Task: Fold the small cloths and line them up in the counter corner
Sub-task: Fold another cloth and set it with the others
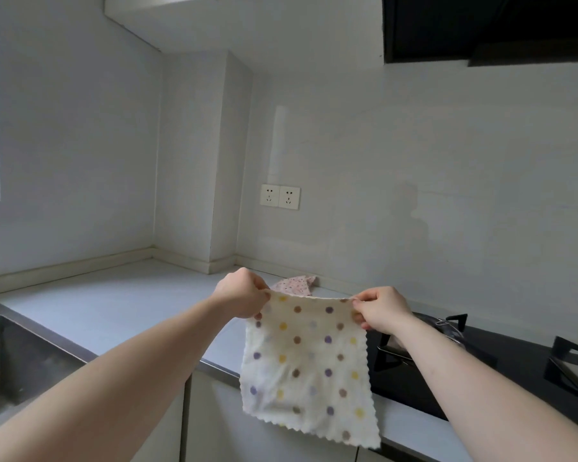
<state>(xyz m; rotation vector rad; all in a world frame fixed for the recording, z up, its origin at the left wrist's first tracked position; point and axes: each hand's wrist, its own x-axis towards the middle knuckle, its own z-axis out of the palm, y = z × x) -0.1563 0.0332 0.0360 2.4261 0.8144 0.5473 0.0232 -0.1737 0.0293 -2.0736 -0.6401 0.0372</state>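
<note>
Two hands hold up the dotted cloth (309, 368) by its top corners: left hand (241, 293) and right hand (382, 310) pinch it. It hangs straight down above the bench (131, 301). Half hidden behind lies a pink cloth (294, 284).

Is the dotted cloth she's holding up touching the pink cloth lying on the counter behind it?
Cannot tell. In the head view the dotted cloth hangs from both hands, and its top edge overlaps the pink cloth, so any gap is hidden.

Both forearms are bare to the frame edge, and the hands (244, 293) carry no rings or gloves.
</note>
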